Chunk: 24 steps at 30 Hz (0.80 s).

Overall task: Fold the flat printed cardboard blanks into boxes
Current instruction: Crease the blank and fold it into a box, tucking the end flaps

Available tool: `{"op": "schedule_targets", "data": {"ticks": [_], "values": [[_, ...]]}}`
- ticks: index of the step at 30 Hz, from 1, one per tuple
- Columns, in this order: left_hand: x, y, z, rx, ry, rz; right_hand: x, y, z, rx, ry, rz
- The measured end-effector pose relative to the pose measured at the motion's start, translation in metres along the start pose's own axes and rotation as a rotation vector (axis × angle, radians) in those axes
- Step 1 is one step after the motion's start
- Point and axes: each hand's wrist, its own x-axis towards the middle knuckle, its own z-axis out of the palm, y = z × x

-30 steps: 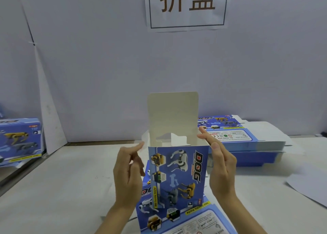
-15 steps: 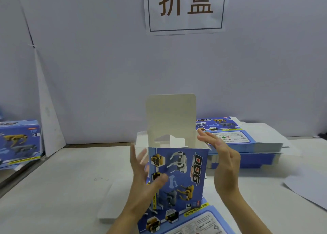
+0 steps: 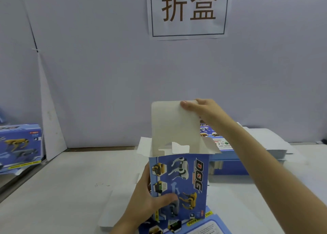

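A blue printed "DOG" box (image 3: 185, 184) stands upright in front of me, its top open. Its tall pale lid flap (image 3: 174, 122) sticks straight up, and small side flaps splay out left and right. My left hand (image 3: 150, 200) grips the box's lower left side, thumb across the printed front. My right hand (image 3: 201, 108) pinches the top right corner of the lid flap, thumb on the inner face. The box stands on a flat printed blank (image 3: 203, 225) at the near edge of the table.
A stack of flat blanks (image 3: 256, 145) lies at the back right. A folded box (image 3: 19, 147) sits at the far left beyond the table's edge. A white sheet (image 3: 113, 212) lies under the box to the left. A wall with a paper sign (image 3: 188, 10) stands close behind.
My right hand rose from the box's upper right edge to the top corner of the lid flap. My left hand closed on the box's left side, which it was only near before.
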Motion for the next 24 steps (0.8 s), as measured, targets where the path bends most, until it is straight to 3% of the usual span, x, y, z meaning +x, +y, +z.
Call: {"op": "schedule_targets", "data": {"ticks": [3, 5, 7, 9, 12, 16, 20, 24], "values": [[-0.001, -0.002, 0.0, -0.019, -0.024, 0.013, 0.022, 0.016, 0.002, 0.043, -0.119, 0.392], [-0.002, -0.001, 0.0, -0.018, -0.029, 0.024, 0.029, 0.032, 0.005, -0.18, -0.24, 0.594], [-0.002, -0.001, 0.0, -0.015, -0.016, 0.023, 0.025, 0.048, 0.005, -0.42, -0.334, 0.677], [-0.002, -0.001, 0.001, -0.012, -0.012, 0.027, 0.022, 0.063, 0.0, -0.413, -0.256, 0.703], [-0.004, -0.005, 0.002, -0.005, -0.001, 0.037, 0.023, 0.077, -0.004, -0.328, -0.185, 0.622], [-0.001, -0.01, 0.001, -0.04, -0.042, 0.019, 0.015, 0.056, -0.004, -0.074, -0.329, 0.537], [-0.001, -0.009, 0.001, -0.03, -0.039, 0.017, 0.023, 0.033, 0.001, 0.201, -0.162, 0.202], [-0.001, -0.009, 0.001, -0.033, -0.037, 0.014, 0.02, 0.018, 0.005, 0.216, -0.144, 0.034]]}}
